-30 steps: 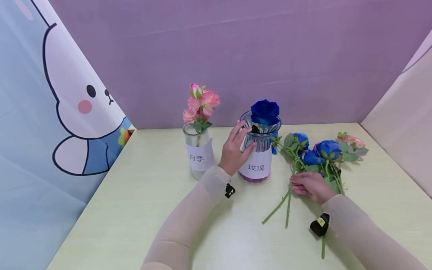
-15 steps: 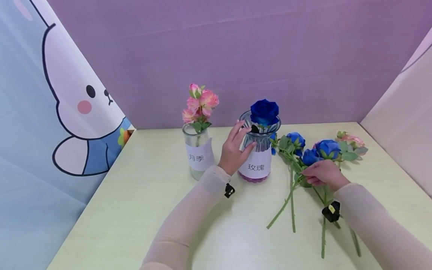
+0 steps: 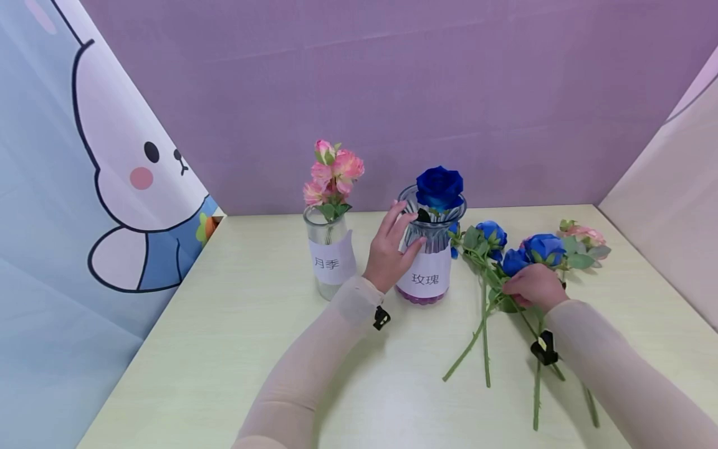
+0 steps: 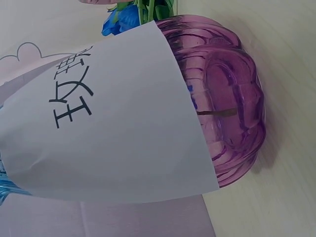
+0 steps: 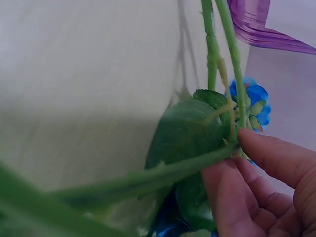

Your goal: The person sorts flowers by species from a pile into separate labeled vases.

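Right hand (image 3: 535,288) first: its thumb and fingertips pinch a slim green plant stem (image 5: 148,180), which my right wrist view shows crossing in front of broad, dark green, oval leaves (image 5: 187,131). I cannot tell from here which bloom that stem carries. It belongs to the loose bundle on the pale wooden table (image 3: 224,349), where full-petalled blue roses (image 3: 544,248) lie just beyond the pinching fingers and several bare stem ends fan out towards me. A pale pink, round-headed flower (image 3: 586,236) lies at the far right end of the bundle.

Left hand (image 3: 389,249) rests with spread, slightly bent fingers against the rim and neck of a ribbed glass vase with a purple base (image 3: 434,239). One deep blue rose (image 3: 439,187) stands upright in it, its head above the rim. My left wrist view is filled by the vase's white paper label (image 4: 98,133) with black characters, and the scalloped purple base meeting the table.

To the left of that hand I see a clear glass cylinder vase (image 3: 328,290), also labelled in white, holding a cluster of pink, ruffled flowers (image 3: 339,171).
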The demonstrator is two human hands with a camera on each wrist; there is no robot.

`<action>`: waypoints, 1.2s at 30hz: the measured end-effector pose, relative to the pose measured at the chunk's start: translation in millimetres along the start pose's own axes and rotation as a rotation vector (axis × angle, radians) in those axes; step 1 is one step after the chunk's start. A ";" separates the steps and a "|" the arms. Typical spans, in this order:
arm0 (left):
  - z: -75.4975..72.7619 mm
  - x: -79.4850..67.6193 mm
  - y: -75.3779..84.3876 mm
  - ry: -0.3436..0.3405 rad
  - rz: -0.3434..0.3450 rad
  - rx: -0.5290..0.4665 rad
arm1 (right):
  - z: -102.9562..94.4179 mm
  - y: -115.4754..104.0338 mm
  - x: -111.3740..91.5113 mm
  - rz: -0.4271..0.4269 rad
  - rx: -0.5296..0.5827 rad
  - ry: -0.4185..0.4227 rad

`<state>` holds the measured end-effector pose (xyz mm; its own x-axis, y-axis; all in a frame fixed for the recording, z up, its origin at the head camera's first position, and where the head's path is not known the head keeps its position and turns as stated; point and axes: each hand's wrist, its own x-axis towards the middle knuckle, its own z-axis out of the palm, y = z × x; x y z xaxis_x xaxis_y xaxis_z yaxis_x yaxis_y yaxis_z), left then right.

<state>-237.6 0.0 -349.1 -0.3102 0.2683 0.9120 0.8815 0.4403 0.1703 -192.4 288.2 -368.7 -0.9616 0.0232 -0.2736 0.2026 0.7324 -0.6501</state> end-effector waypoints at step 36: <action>-1.1 -1.4 -0.6 -0.009 -0.010 -0.026 | 12.3 -1.7 -16.1 0.012 0.890 -0.106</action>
<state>-237.3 -1.6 -350.1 -0.3220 0.2713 0.9070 0.8872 0.4210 0.1890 -174.9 278.3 -371.9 -0.9453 -0.0679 -0.3190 0.3234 -0.0679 -0.9438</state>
